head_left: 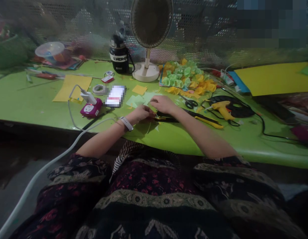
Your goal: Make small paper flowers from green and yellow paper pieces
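Observation:
My left hand [141, 114], with a white band on its wrist, is at the table's front edge. Its fingers are curled together, and what they hold, if anything, is too small to make out. Just above and to the right, my right hand [163, 103] bends its fingers down beside pale green paper pieces [136, 101]; its fingertips are close together and their contents are unclear. A long black and yellow tool [210, 122] lies partly under my right forearm. Small paper scraps are scattered around both hands.
Behind stand a fan [146, 72] and a black bottle [119, 59]. Crumpled paper pieces [178, 78] are heaped right of them. Scissors [191, 103] and a yellow glue gun [223, 109] lie right. Left are a phone [115, 96], tape roll [99, 89] and purple socket box [91, 109] with cables.

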A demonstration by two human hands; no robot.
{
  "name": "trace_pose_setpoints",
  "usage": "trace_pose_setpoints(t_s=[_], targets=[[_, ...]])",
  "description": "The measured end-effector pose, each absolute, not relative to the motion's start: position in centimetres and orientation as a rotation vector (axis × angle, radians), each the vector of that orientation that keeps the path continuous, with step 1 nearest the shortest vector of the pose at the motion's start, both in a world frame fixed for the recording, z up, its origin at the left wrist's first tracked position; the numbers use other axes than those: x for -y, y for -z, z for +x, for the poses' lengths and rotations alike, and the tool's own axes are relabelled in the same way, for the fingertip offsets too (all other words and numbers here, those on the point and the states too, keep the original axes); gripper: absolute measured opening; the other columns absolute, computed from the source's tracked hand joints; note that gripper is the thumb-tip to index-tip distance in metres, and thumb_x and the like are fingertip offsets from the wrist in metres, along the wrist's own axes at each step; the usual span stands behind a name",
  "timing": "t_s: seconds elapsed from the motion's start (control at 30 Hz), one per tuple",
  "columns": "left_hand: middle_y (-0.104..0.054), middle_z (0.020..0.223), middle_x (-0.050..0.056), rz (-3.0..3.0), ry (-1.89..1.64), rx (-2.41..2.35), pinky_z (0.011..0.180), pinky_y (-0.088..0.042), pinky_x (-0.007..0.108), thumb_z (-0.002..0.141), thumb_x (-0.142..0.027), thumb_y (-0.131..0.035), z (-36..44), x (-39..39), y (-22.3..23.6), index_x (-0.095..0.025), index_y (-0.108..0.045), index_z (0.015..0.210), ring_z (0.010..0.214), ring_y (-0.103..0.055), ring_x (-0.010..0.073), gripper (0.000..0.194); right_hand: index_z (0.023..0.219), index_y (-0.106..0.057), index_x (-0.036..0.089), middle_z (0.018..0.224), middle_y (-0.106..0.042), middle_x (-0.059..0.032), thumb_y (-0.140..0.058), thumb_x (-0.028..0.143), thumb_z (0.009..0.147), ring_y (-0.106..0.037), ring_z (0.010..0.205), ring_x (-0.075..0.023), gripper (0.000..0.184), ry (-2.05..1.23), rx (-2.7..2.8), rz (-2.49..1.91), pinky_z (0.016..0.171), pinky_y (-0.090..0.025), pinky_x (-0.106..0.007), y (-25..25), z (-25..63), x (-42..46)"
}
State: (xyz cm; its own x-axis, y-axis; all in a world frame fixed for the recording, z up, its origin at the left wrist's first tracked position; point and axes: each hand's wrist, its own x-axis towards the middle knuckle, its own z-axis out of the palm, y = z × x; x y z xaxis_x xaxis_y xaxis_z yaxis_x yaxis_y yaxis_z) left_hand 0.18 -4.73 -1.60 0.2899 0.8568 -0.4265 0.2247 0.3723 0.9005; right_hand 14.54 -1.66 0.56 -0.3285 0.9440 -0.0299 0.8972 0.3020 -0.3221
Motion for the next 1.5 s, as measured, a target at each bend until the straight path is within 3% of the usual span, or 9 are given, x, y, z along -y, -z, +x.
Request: trace_pose_setpoints(t_s=[0.23, 1.37, 1.5], targets=[[-0.062, 0.057, 0.002, 1.162, -0.533, -1.248, 0.064, -0.051, 0.028, 0.083, -0.006, -0.071, 0.16, 4.83, 1.03, -0.012, -0.057, 0.066, 0.054, -0.060, 0.0094, 0.022, 0.109, -0.071, 0.016, 0.117, -0.072, -0.0118, -0.046, 0.025, 0.091, -0.063, 0.101, -0.0250, 0.032, -0.373, 2.415, -1.743, 0.079, -0.043, -0.032, -0.52, 14.22, 1.93], [-0.063, 0.057, 0.002, 1.217, -0.533, -1.275, 0.054, -0.042, 0.023, 0.079, -0.012, -0.078, 0.22, 4.83, 1.35, -0.013, -0.057, 0.070, 0.049, -0.057, 0.0086, 0.023, 0.102, -0.074, 0.017, 0.114, -0.073, -0.0116, -0.042, 0.024, 0.093, -0.062, 0.096, -0.0235, 0.034, -0.330, 2.392, -1.785, 0.075, -0.041, -0.031, -0.26, 14.30, 1.67], [-0.063, 0.057, 0.002, 1.210, -0.534, -1.277, 0.057, -0.044, 0.024, 0.082, -0.009, -0.073, 0.26, 4.98, 1.17, -0.013, -0.057, 0.070, 0.051, -0.058, 0.0087, 0.020, 0.101, -0.074, 0.017, 0.113, -0.073, -0.0116, -0.042, 0.024, 0.092, -0.062, 0.095, -0.0235, 0.034, -0.335, 2.383, -1.798, 0.074, -0.040, -0.031, -0.48, 14.24, 1.85]])
